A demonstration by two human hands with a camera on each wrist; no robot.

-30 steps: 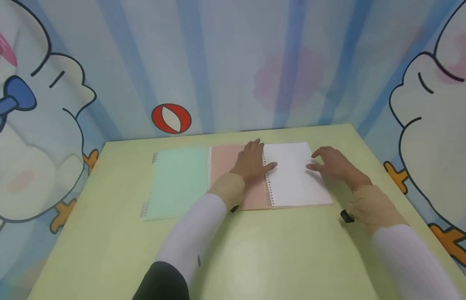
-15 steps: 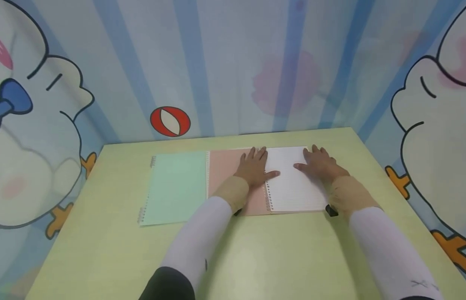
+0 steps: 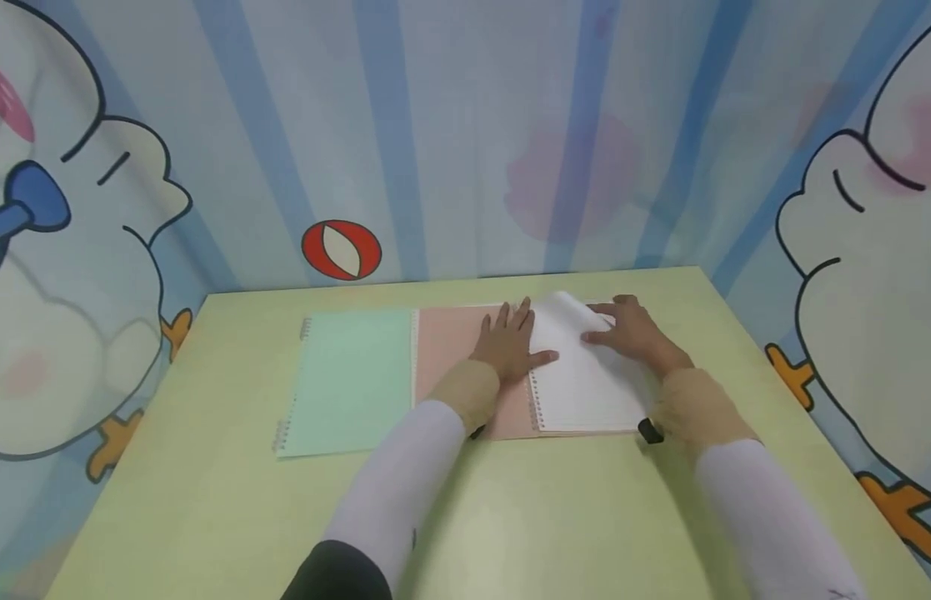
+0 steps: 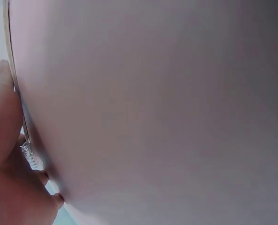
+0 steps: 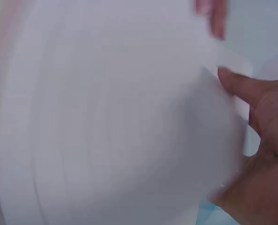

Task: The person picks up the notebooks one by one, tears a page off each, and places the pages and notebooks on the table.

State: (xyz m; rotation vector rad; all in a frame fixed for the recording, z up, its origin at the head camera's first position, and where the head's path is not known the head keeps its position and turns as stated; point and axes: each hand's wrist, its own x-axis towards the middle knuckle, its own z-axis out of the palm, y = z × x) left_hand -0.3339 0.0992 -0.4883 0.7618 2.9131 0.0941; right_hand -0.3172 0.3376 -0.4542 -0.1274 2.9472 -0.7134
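Note:
A spiral-bound notebook lies open, a pink cover [image 3: 446, 350] at left and white pages [image 3: 578, 396] at right. With fingers spread, my left hand [image 3: 506, 346] rests on the pink side, its thumb reaching across the coil [image 4: 29, 154] over the white paper. A white page [image 3: 558, 321] is raised and bent at its far right, where my right hand [image 3: 636, 337] pinches it between thumb and fingers. In the right wrist view the page [image 5: 106, 108] is blurred. The left wrist view is mostly filled by the pink surface [image 4: 143, 103].
A mint-green sheet or cover [image 3: 352, 379] with coil pieces along its left edge lies against the pink side. Everything sits on a pale yellow table [image 3: 210, 467]. A patterned blue wall [image 3: 450, 167] rises behind its back edge.
My right hand came in from the right of the notebook, spread over the white page, and now holds the page raised at the far right. The left hand stays nearly in place.

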